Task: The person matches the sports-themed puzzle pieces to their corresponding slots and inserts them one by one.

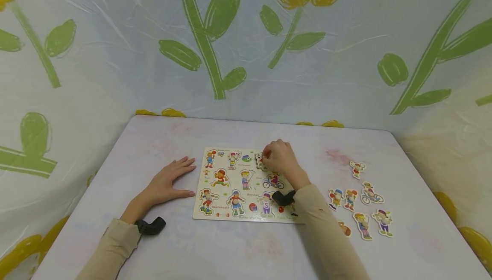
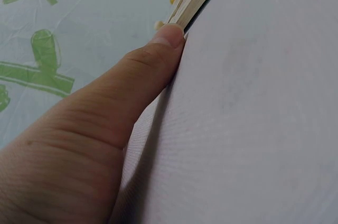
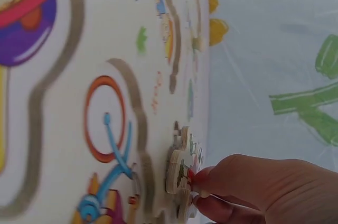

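Observation:
My right hand [image 1: 282,160] is over the upper right of a wooden puzzle board [image 1: 222,200] printed with sports figures. Its thumb and fingertips pinch a small figure-shaped puzzle piece [image 1: 259,160]. Seen from the right wrist, the piece [image 3: 176,174] has a thick wooden edge and stands slightly tilted, close over the board. On the other side, my left hand [image 1: 169,181] rests on the table with spread fingers. Its thumb [image 2: 170,35] lies right at the board's left edge. Several knobbed pieces, such as the skateboarder [image 1: 206,201] and the roller skater [image 1: 236,203], sit in the board.
Several loose puzzle pieces lie on the table right of the board: a tennis player [image 1: 357,169], a cyclist [image 1: 371,193], a golfer [image 1: 362,226] and others. My right forearm partly covers one brown-haired piece [image 1: 345,228]. A flower-patterned curtain [image 1: 127,58] stands behind the white table [image 1: 169,246].

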Available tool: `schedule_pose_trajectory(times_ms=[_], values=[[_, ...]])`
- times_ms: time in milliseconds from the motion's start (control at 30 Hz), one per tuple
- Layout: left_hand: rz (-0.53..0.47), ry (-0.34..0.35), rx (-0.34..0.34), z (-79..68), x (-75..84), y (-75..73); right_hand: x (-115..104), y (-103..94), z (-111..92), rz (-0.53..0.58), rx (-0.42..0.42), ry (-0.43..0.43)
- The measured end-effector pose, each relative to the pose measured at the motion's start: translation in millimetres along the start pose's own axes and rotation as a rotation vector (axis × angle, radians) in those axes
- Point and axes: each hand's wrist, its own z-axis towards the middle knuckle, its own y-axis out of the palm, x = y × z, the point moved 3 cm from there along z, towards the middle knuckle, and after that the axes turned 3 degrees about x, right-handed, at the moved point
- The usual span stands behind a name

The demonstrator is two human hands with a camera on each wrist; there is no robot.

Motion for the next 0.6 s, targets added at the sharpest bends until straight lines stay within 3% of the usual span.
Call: schedule_pose_trajectory(times_ms=[600], values=[[-0.004,0.004,0.01,-0.5,0.0,1.2,2.9,13.6,0.3,-0.032,-0.005,-0.028]])
